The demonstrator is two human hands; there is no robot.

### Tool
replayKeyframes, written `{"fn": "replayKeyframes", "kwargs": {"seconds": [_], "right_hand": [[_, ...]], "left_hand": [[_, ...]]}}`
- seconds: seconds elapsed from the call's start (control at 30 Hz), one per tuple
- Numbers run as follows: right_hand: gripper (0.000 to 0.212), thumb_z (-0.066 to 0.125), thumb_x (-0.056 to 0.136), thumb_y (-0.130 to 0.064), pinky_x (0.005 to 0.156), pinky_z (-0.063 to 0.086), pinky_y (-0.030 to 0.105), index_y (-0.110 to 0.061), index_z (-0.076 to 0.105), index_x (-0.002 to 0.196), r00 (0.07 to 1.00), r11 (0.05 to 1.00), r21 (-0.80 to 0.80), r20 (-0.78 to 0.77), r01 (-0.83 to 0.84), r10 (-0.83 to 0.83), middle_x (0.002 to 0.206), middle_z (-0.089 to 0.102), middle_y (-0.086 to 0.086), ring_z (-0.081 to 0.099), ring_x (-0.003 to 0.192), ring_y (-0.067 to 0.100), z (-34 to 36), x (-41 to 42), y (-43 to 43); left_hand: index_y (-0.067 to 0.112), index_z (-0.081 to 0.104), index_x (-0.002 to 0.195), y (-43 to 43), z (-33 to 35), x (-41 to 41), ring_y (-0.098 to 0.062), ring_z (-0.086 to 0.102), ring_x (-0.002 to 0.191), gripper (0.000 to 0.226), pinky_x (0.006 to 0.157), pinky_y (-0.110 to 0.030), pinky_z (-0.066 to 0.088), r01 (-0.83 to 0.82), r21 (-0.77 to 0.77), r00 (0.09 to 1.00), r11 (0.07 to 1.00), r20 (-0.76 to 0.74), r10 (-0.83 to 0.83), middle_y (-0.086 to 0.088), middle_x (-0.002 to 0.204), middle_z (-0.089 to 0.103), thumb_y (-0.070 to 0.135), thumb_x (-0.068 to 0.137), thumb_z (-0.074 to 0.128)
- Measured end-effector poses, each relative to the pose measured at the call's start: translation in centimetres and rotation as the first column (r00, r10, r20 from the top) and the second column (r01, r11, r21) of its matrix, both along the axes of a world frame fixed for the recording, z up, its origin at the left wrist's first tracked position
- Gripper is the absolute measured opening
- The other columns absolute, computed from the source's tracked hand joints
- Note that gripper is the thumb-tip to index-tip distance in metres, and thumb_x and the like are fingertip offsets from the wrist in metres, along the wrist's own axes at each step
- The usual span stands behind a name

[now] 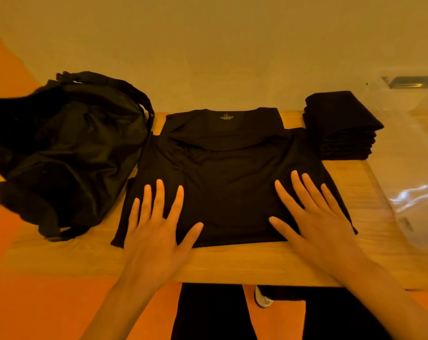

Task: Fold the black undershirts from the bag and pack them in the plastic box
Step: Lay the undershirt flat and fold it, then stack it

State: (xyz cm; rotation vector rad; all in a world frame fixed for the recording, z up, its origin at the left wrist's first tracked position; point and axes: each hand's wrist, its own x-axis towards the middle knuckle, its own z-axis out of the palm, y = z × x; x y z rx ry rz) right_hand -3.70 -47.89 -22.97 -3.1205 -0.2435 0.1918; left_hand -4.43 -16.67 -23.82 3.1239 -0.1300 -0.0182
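At the table's (232, 261) centre, left hand (156, 231) and right hand (313, 222) press flat, fingers spread, on the black undershirt (227, 173); bag (68, 153) at nine o'clock, folded stack (340, 126) at two, apparently the plastic box (414, 168) at three.

Person, seen from the head camera. The left hand (156, 231) and right hand (316, 217) are bare, and the forearms (114, 310) are uncovered down to the frame's lower edge. The nails (271, 218) are short and plain. Below the near edge of the table (232, 266), black trousers (208, 315) cover both legs. Between the legs, part of a white shoe (262, 298) shows; its markings are too small to read.
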Motion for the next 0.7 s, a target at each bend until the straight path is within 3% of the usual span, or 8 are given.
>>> {"fn": "replayKeyframes", "kwargs": {"seconds": [0.2,0.33,0.47,0.57,0.6,0.63,0.7], "right_hand": [[0.078,0.003,0.096,-0.077,0.125,0.016,0.051,-0.033,0.008,0.161,1.000,1.000,0.006,0.013,0.015,-0.015,0.169,0.005,0.005,0.001,0.156,0.025,0.0,-4.2,-0.3],[0.077,0.012,0.097,-0.076,0.122,0.013,0.049,-0.032,0.014,0.161,0.999,1.000,0.013,0.035,0.000,0.000,0.168,0.011,0.006,0.007,0.156,0.026,-0.1,-7.3,-0.4],[0.074,0.014,0.098,-0.075,0.121,0.011,0.048,-0.034,0.012,0.161,1.000,0.999,0.043,0.011,-0.002,0.002,0.169,0.010,0.006,0.006,0.156,0.026,-0.4,-8.9,-0.6],[0.075,0.003,0.093,-0.079,0.125,0.004,0.040,-0.043,0.004,0.159,0.999,0.992,0.121,-0.019,-0.025,0.027,0.169,-0.002,0.000,-0.007,0.156,0.020,0.5,-9.4,-0.7],[0.074,0.002,0.092,-0.080,0.125,0.004,0.037,-0.046,0.006,0.158,0.999,0.986,0.168,-0.041,-0.008,0.015,0.169,0.000,-0.001,-0.004,0.156,0.020,1.4,-9.0,-0.6],[0.071,0.008,0.094,-0.077,0.122,0.012,0.035,-0.045,0.015,0.157,1.000,0.978,0.209,-0.014,0.012,-0.009,0.168,0.013,-0.001,0.010,0.155,0.021,2.4,-8.2,-0.7],[0.059,0.033,0.100,-0.061,0.109,0.035,0.033,-0.035,0.036,0.153,0.990,0.960,0.275,0.115,0.049,-0.084,0.150,0.047,0.000,0.044,0.137,0.021,4.4,-5.1,-1.0]], "left_hand": [[0.031,0.021,0.161,0.1,0.4,-4.1,-0.037,0.010,0.155,0.083,0.123,-0.055,0.019,-0.011,0.006,1.000,1.000,-0.030,0.011,-0.016,0.168,0.015,0.080,0.094,0.011],[0.035,0.016,0.161,0.1,0.1,-6.8,-0.035,0.003,0.156,0.083,0.124,-0.055,0.016,-0.024,-0.030,0.997,0.999,-0.071,0.022,-0.012,0.168,0.010,0.082,0.093,0.012],[0.040,0.003,0.161,0.0,0.0,-8.7,-0.031,-0.011,0.156,0.084,0.125,-0.052,0.007,-0.039,-0.053,0.991,0.998,-0.127,0.032,-0.009,0.169,-0.006,0.085,0.090,0.005],[0.047,-0.009,0.156,-0.5,1.7,-8.9,-0.028,-0.020,0.154,0.090,0.126,-0.046,0.001,-0.057,-0.076,0.984,0.996,-0.173,0.043,-0.005,0.167,-0.019,0.088,0.077,-0.013],[0.048,-0.004,0.157,-0.5,2.6,-8.5,-0.028,-0.015,0.155,0.091,0.126,-0.044,0.004,-0.063,-0.113,0.983,0.992,-0.177,0.043,-0.004,0.169,-0.014,0.088,0.076,-0.011],[0.044,0.012,0.159,-0.3,3.5,-7.7,-0.028,-0.001,0.156,0.091,0.124,-0.045,0.013,-0.065,-0.167,0.988,0.984,-0.147,0.041,-0.004,0.170,0.001,0.087,0.079,-0.002],[0.027,0.048,0.148,1.0,4.8,-5.0,-0.029,0.036,0.143,0.072,0.113,-0.050,0.036,0.007,-0.292,0.998,0.956,0.063,0.012,-0.006,0.156,0.036,0.071,0.095,0.028]]}}
